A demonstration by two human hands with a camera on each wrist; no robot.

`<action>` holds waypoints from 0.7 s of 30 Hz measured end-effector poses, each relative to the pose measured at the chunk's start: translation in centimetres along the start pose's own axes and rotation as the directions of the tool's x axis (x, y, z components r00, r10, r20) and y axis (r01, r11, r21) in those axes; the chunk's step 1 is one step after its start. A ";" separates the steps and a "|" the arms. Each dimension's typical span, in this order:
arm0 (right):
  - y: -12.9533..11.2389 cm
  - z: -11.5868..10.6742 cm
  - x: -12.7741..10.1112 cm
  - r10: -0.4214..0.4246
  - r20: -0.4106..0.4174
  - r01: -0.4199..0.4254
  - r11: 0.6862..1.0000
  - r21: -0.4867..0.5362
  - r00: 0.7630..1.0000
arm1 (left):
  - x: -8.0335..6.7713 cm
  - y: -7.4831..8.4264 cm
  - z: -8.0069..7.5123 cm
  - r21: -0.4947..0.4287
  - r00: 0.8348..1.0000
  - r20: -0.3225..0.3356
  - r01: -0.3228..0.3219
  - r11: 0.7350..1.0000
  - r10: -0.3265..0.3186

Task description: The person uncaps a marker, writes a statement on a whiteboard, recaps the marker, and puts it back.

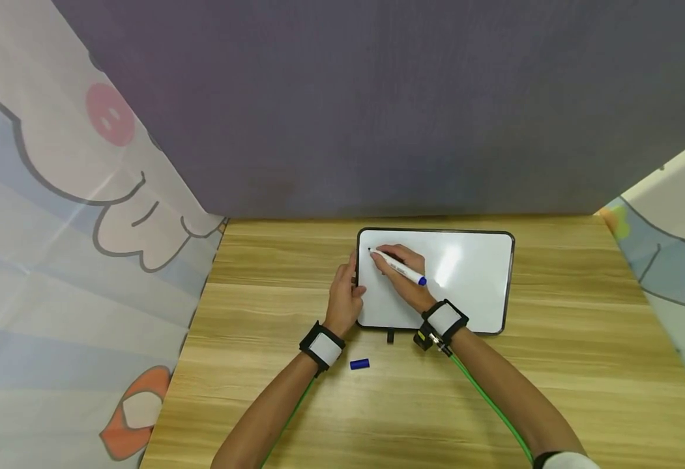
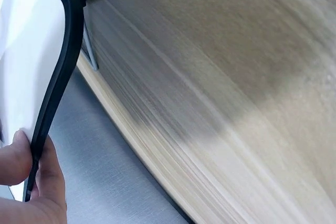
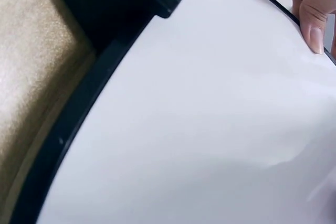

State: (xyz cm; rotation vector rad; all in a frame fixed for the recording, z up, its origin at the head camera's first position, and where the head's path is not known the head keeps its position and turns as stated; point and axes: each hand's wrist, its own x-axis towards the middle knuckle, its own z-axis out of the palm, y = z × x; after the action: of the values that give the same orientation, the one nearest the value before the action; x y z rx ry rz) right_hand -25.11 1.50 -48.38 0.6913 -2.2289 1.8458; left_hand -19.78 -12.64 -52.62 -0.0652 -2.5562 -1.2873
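A small whiteboard [image 1: 471, 286] with a black frame is propped on the wooden table, its white face blank. My left hand [image 1: 344, 301] grips the board's left edge, thumb on the white face and fingers behind, as the left wrist view shows at the black frame [image 2: 52, 85]. In my right hand [image 1: 403, 277] is a white marker [image 1: 399, 266] with a blue end, pinched like a pen. Its uncapped tip is right at the board's upper left area. The right wrist view does not show the marker. A blue marker cap [image 1: 360, 364] lies on the table below the board.
Under the board's lower edge a black stand foot [image 1: 390, 336] sticks out; the right wrist view shows a black holder [image 3: 126, 3] at that edge. A grey panel [image 1: 377, 117] rises behind the wooden table [image 1: 272, 286]. Green cables [image 1: 489, 400] run along both forearms.
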 end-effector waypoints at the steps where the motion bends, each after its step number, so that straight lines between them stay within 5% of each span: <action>1: 0.0 0.1 0.0 -0.014 -0.009 0.014 1.000 -0.013 1.000 | 0.0 0.0 0.0 0.004 1.000 -0.005 -0.004 1.000 0.004; 11: 2.7 0.4 0.2 -0.182 -0.047 0.177 0.980 -0.093 0.982 | 0.2 0.0 -0.1 -0.034 0.999 -0.031 -0.018 0.999 0.017; 21: 2.8 0.2 -0.4 -0.211 0.093 0.221 0.968 -0.122 0.973 | 0.1 -0.3 0.0 -0.047 0.998 -0.045 -0.036 0.998 0.034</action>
State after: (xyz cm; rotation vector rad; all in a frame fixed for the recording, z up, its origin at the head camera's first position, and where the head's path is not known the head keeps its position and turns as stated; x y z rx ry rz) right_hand -25.94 1.80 -51.05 0.9558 -2.1974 1.5800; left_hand -19.95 -12.81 -52.80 -0.0899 -2.4768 -1.3223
